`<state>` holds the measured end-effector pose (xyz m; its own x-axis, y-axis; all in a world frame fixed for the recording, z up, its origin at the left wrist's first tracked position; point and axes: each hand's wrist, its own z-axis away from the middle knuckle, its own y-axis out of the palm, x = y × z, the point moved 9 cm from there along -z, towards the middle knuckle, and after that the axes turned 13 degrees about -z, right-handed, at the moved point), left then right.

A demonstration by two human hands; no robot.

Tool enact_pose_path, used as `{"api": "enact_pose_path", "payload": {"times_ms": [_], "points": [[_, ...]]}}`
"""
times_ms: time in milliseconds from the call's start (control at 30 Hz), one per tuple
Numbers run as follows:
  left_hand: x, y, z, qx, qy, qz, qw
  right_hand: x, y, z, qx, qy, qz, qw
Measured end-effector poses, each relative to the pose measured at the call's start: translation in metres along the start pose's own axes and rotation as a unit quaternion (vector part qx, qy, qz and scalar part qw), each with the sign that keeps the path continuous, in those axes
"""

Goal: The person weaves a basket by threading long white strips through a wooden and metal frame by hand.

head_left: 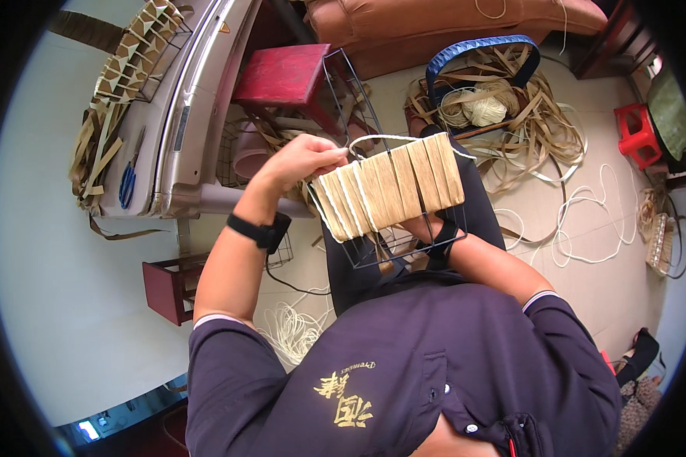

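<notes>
A black wire basket frame (pixel 366 257) rests over my lap, one side wrapped in flat tan strips (pixel 411 179). White cord (pixel 352 199) crosses the strips in several rows at the left end. From there a loose length arcs above the top edge to the right corner. My left hand (pixel 309 161) is closed in a pinch on the white cord at the frame's upper left corner. Under the wrapped side, my right hand (pixel 421 227) reaches in among the wires. Its fingers are hidden behind the strips.
A blue-handled basket (pixel 480 46) with cord balls and tan strips stands ahead. Left are a red stool (pixel 286 75), blue-handled scissors (pixel 127 183) and a partly woven frame (pixel 141 53). Loose white cord (pixel 293 335) lies on the floor. A red plastic stool (pixel 637 137) stands right.
</notes>
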<state>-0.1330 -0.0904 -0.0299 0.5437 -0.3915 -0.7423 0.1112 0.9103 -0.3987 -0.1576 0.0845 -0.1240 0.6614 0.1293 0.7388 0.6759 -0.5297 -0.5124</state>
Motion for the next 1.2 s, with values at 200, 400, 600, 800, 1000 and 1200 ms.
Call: {"api": "enact_pose_path", "payload": {"times_ms": [200, 400, 600, 800, 1000, 1200], "points": [[-0.033, 0.007, 0.036, -0.040, 0.054, 0.067, 0.995, 0.006, 0.000, -0.002, -0.015, -0.014, 0.000, 1.000], [-0.033, 0.010, 0.039, -0.125, 0.074, -0.018, 0.989, 0.009, 0.002, -0.003, -0.031, -0.020, -0.001, 0.999], [-0.047, 0.000, 0.075, -0.347, 0.150, -0.124, 0.918, 0.003, 0.004, 0.024, 0.017, 0.194, -0.258, 0.946], [-0.124, 0.080, 0.116, -0.292, 0.349, -0.384, 0.803, 0.052, -0.012, 0.065, 0.125, 0.307, -0.620, 0.711], [-0.120, 0.125, 0.102, -0.184, 0.339, -0.489, 0.782, 0.060, -0.030, 0.071, 0.123, 0.304, -0.646, 0.689], [-0.123, 0.153, 0.102, -0.158, 0.338, -0.602, 0.706, 0.062, -0.026, 0.070, 0.174, 0.258, -0.621, 0.720]]}}
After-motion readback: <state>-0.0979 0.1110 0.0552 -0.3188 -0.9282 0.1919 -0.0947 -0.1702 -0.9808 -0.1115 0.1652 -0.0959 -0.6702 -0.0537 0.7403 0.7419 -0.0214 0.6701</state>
